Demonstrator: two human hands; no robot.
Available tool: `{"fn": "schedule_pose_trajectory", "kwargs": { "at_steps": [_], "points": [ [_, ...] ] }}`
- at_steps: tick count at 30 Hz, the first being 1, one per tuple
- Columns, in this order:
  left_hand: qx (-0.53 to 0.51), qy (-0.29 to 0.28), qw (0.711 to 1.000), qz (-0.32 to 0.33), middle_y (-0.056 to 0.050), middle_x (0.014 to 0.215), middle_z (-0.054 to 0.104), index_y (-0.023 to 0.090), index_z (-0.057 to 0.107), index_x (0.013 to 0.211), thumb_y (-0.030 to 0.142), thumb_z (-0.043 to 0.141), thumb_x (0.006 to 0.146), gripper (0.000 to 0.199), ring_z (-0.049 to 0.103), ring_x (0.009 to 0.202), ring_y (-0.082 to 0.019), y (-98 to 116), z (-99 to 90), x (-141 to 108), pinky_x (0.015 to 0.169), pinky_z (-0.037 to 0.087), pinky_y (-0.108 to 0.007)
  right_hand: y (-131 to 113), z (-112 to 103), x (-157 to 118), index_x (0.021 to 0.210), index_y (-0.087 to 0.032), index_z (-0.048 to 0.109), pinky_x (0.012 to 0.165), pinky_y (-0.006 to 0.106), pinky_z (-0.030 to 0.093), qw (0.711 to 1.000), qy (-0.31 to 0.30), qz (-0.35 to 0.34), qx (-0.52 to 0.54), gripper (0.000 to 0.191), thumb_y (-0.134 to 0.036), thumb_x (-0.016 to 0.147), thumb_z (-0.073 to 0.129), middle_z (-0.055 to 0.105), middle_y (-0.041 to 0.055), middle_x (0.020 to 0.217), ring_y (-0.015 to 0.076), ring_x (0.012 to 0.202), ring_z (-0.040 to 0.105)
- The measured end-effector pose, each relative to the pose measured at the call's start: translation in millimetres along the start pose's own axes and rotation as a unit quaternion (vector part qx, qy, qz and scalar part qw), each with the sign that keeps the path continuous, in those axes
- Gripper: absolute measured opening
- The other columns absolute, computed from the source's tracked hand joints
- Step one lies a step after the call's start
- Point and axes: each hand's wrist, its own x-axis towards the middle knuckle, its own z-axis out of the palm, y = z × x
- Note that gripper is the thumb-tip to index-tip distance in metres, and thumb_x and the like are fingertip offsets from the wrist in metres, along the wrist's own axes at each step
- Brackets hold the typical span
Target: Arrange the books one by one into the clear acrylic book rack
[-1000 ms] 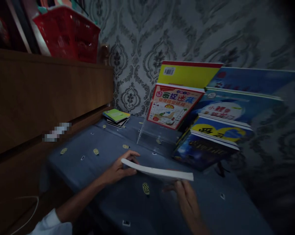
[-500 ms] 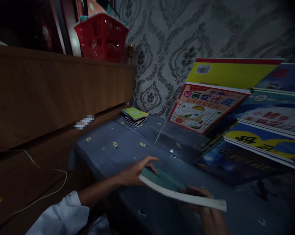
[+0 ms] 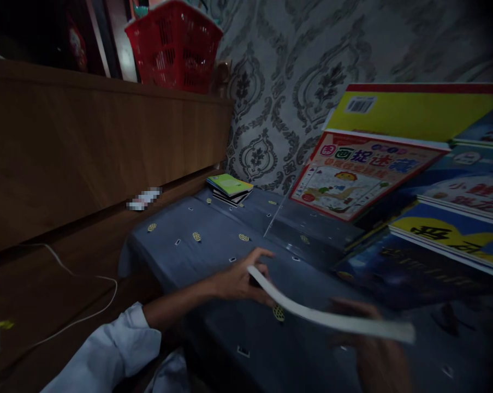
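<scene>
Between my two hands is a thin softcover book point(image 3: 315, 314), seen nearly edge-on as a curved white strip above the cloth. My left hand point(image 3: 248, 277) pinches its left end, thumb and fingers on opposite sides. My right hand point(image 3: 379, 344), smeared by motion, grips the right part of the book from below and behind. The book's cover is turned out of sight. Close by on the right, a tilted clear display rack point(image 3: 277, 217) bears several picture books, among them a red-bordered one point(image 3: 364, 174) and a yellow one point(image 3: 418, 112).
A small stack of books point(image 3: 230, 185) lies at the table's far left corner. Blue pineapple-print cloth point(image 3: 213, 262) covers the table. Left of it runs a wooden cabinet point(image 3: 107, 142) with a red basket point(image 3: 174, 49) on top. A white cable point(image 3: 94, 316) hangs at lower left.
The book has tipped from showing its green cover to nearly edge-on, moving right with my right hand. My left hand has shifted slightly right and up. The view has turned a little.
</scene>
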Motion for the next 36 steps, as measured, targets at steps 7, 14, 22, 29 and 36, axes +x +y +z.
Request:
{"fn": "schedule_pose_trajectory", "kwargs": {
  "at_steps": [7, 14, 22, 29, 36],
  "points": [
    [-0.014, -0.012, 0.999, -0.046, 0.001, 0.084, 0.060, 0.022, 0.043, 0.131, 0.058, 0.089, 0.057, 0.094, 0.058, 0.076, -0.015, 5.0, -2.4, -3.3, 0.071, 0.043, -0.027, 12.4, 7.1, 1.6, 0.062, -0.026, 0.065, 0.063, 0.044, 0.058, 0.999, -0.029, 0.024, 0.014, 0.052, -0.069, 0.087, 0.049, 0.073, 0.0128, 0.084, 0.0278, 0.069, 0.065],
    [-0.010, 0.053, 0.998, -0.022, 0.004, 0.078, 0.049, 0.021, 0.046, 0.129, 0.061, 0.077, 0.073, 0.075, 0.044, 0.069, -0.011, 16.8, 5.7, 1.7, 0.065, 0.035, -0.024, -11.0, -4.5, 4.9, 0.092, -0.024, 0.071, 0.061, 0.039, 0.056, 0.999, -0.022, 0.029, 0.004, 0.052, -0.070, 0.086, 0.050, 0.069, 0.0054, 0.070, 0.0235, 0.062, 0.062],
    [0.049, 0.127, 0.990, -0.040, -0.005, 0.098, 0.064, 0.022, 0.058, 0.120, 0.068, 0.068, 0.077, 0.065, 0.058, 0.088, -0.021, 16.2, 13.3, 11.1, 0.078, 0.048, -0.031, -33.1, -19.3, 9.6, 0.086, -0.027, 0.072, 0.055, 0.035, 0.059, 0.997, -0.052, 0.022, 0.044, 0.033, -0.055, 0.090, 0.053, 0.068, 0.0023, 0.073, 0.0234, 0.065, 0.065],
    [0.149, 0.174, 0.973, -0.021, -0.005, 0.087, 0.067, 0.020, 0.065, 0.108, 0.071, 0.059, 0.081, 0.058, 0.063, 0.088, -0.025, 22.9, 11.1, 26.0, 0.076, 0.052, -0.034, -38.2, -24.9, 28.8, 0.091, -0.035, 0.067, 0.060, 0.038, 0.062, 0.994, -0.039, 0.001, 0.098, 0.013, -0.045, 0.089, 0.059, 0.072, -0.0013, 0.084, 0.0284, 0.078, 0.070],
    [0.190, 0.178, 0.964, 0.046, -0.006, 0.086, 0.070, 0.016, 0.064, 0.104, 0.073, 0.060, 0.078, 0.063, 0.064, 0.084, -0.025, 50.7, -1.3, 72.9, 0.068, 0.052, -0.031, -46.6, -32.9, 64.9, 0.100, -0.026, 0.064, 0.049, 0.035, 0.062, 0.993, -0.024, -0.032, 0.113, 0.024, -0.046, 0.091, 0.055, 0.068, 0.0027, 0.088, 0.0238, 0.078, 0.067]
  ]
}}
